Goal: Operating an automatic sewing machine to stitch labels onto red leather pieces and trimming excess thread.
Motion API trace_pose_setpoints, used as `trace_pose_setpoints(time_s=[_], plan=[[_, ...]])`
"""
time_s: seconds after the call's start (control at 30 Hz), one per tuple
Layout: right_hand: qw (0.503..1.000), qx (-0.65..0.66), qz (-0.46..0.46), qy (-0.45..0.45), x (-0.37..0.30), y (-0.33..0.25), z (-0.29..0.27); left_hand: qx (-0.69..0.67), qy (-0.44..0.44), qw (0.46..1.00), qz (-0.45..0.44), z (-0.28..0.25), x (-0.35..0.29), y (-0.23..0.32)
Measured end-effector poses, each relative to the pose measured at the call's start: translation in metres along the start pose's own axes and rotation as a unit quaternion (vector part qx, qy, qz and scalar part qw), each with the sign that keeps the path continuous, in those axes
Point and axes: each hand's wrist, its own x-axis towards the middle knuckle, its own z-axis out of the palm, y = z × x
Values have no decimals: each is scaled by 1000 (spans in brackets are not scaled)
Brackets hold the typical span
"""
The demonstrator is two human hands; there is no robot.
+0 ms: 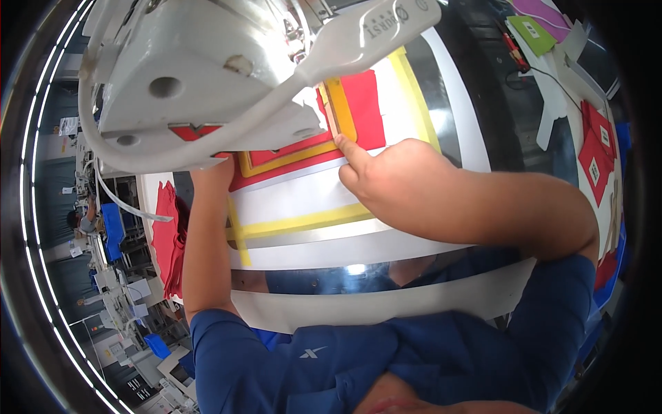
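A yellow rectangular frame lies over red fabric, partly beneath a white sewing machine head. My right hand reaches in from the right. Its index finger is stretched out, with the tip on the frame's near right corner; the other fingers are curled, and no held object shows. My left hand is by the near left end of the red fabric. The machine head covers its fingers, so their grip is hidden. Under the fabric is a white surface edged with yellow tape.
A white device with a thick cable sticks out from the machine head above the fabric. Red fabric pieces are stacked at the left. More red pieces with pale labels, a green packet and a red-handled tool lie at the right.
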Motion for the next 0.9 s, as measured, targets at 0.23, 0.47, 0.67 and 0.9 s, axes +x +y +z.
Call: trace_pose_setpoints(time_s=[0.23,0.47,0.67,0.9], plan=[[998,-30,2,-57,-8,4,-15,-262,-32,960,-90,-30,13,22],[962,-42,106,-249,-13,-13,-41,-215,68,974,15,0,19,40],[924,-25,63,-376,-20,-47,-48,-142,19,990,0,1,26,76],[880,-89,-23,-467,-10,-49,-45,-238,84,965,78,14,26,88]])
